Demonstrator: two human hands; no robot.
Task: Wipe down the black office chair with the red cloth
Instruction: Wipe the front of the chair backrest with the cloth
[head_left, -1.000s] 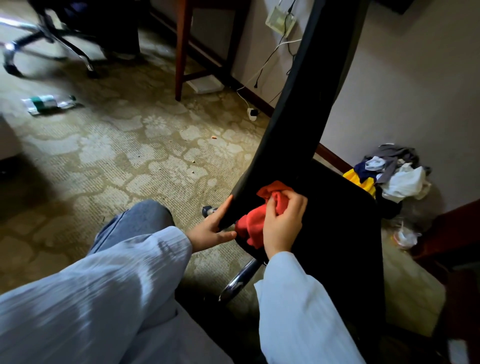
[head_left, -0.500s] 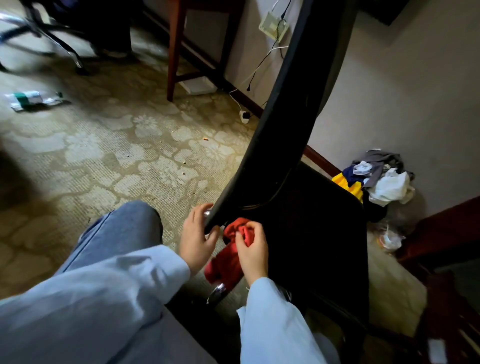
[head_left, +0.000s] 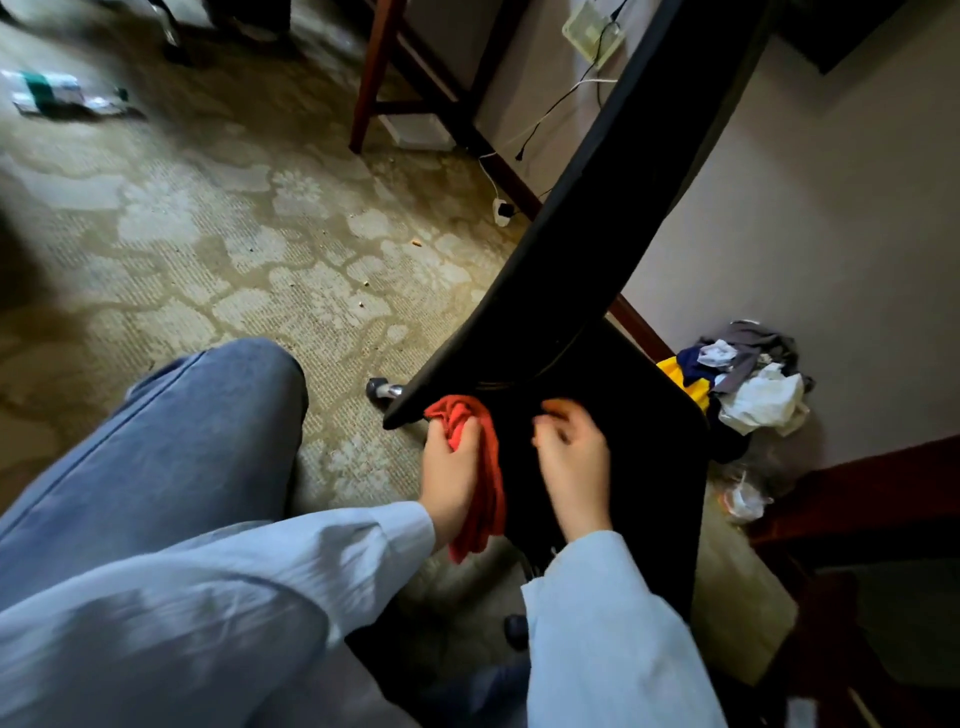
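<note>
The black office chair stands close in front of the person, its fabric backrest rising steeply toward the upper right and its dark seat spreading below, so the join between back and seat sits right at arm's reach. That seems to be why both hands work so low.

The left hand grips the crumpled red cloth. The fingers bunch its upper end against the lower corner of the backrest, and the loose remainder hangs down past the wrist. Bunching it gives a firm pad for rubbing a narrow edge, which a flat sheet would not.

The right hand hovers just beside it over the seat, fingers loosely curled with nothing in them. The frame is too blurred to say whether it touches the upholstery. It is likely placed there to steady the chair, which could swivel or roll on its chrome caster foot under a push.

A bent knee in blue denim jeans shows the person crouching or sitting low on the patterned beige carpet. The backrest's lower rim appears to be the part in hand, and the broad seat looks yet to be wiped.
</note>
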